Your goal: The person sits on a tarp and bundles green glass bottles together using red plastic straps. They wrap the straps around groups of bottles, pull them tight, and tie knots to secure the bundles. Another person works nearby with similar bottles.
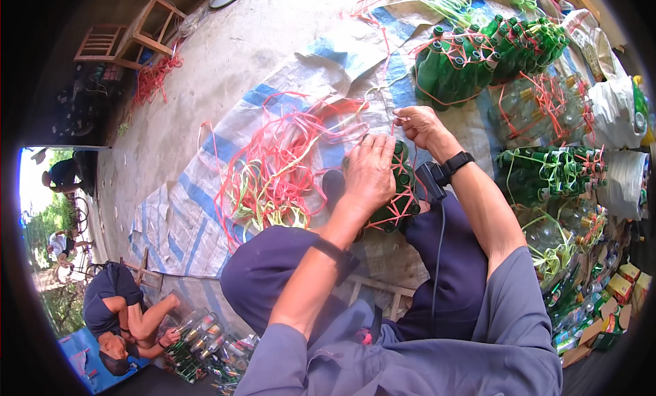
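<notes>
A bundle of green glass bottles (pixel 405 178), laced with pink plastic strapping, stands between the knees. My left hand (pixel 370 168) lies over the bottle tops with its fingers extended, covering part of the bundle. Just beyond the bundle's right side, my right hand (pixel 416 124) pinches a pink strap (pixel 393 128) between thumb and fingers. The strap runs down towards the bottles. To the left lies a tangled heap of pink and pale green plastic strapping (pixel 282 170) on a blue-and-white woven plastic sheet (pixel 205 191).
Tied bundles of green bottles (pixel 451 70) and clear bottles (pixel 543 106) line the right side. Loose bottles and cardboard boxes (pixel 605 327) lie lower right. At lower left another person (pixel 115 314) crouches by more bottles (pixel 205 339). Wooden stools (pixel 148 29) stand at upper left.
</notes>
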Motion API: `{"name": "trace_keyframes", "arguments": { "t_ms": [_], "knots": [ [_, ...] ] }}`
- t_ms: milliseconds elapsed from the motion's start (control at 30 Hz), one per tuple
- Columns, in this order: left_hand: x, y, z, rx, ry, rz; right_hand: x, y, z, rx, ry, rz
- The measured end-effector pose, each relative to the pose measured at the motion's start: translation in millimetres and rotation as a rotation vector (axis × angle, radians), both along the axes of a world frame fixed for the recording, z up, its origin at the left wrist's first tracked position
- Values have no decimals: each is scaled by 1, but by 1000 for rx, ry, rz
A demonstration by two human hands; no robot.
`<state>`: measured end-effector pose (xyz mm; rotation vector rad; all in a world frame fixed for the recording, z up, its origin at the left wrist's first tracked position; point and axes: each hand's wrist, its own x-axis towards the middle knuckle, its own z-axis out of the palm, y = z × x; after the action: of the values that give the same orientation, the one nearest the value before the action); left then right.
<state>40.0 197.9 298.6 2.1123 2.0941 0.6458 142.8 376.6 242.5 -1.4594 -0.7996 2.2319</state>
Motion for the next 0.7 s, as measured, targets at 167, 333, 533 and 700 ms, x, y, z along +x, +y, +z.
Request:
{"name": "trace_keyframes", "arguments": {
  "t_ms": [167,333,533,700],
  "knots": [
    [0,11,-18,-107,131,-54,-7,0,20,93,31,35],
    [-2,13,-16,-190,147,-73,-8,0,25,6,-11,-6],
    [-9,15,-20,-160,27,-111,-15,3,11,-13,-25,-108],
    [-5,15,-26,-114,-71,-74,-30,11,3,-15,-73,-233]
  ]
}}
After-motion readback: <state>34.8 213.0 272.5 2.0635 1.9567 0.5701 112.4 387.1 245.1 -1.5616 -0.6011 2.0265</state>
